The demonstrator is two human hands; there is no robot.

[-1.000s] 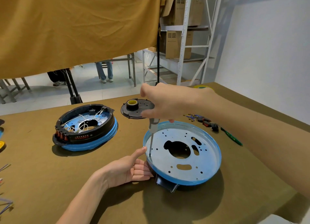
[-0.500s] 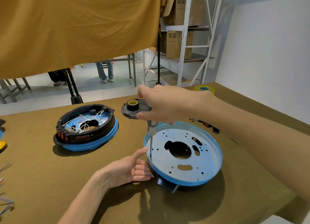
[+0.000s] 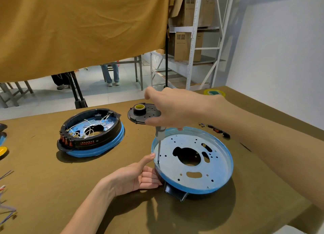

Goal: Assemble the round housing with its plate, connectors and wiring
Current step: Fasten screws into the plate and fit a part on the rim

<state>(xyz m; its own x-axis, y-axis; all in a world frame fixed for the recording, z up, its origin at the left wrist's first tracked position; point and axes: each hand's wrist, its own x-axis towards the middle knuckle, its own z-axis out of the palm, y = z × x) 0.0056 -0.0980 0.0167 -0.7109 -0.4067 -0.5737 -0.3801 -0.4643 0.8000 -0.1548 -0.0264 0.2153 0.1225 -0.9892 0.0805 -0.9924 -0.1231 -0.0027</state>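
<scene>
A round blue-rimmed housing (image 3: 226, 179) with a perforated metal plate (image 3: 191, 178) on top sits in front of me. My right hand (image 3: 173, 107) grips a screwdriver (image 3: 159, 133) upright, its tip at a hole near the plate's left edge. My left hand (image 3: 138, 176) holds the housing's left side, thumb on the rim and fingers curled against the wall. A second housing (image 3: 91, 133), black-walled with white wiring and red connectors, stands to the left.
A black round cover (image 3: 138, 116) with a tape roll (image 3: 139, 108) lies behind the housing. Small connectors (image 3: 217, 130) lie at the right, loose wires (image 3: 5, 212) at the left edge. A yellow tape roll (image 3: 214, 93) sits at the far corner.
My right hand has turned a little on the screwdriver handle. The housing and my left hand have stayed in place.
</scene>
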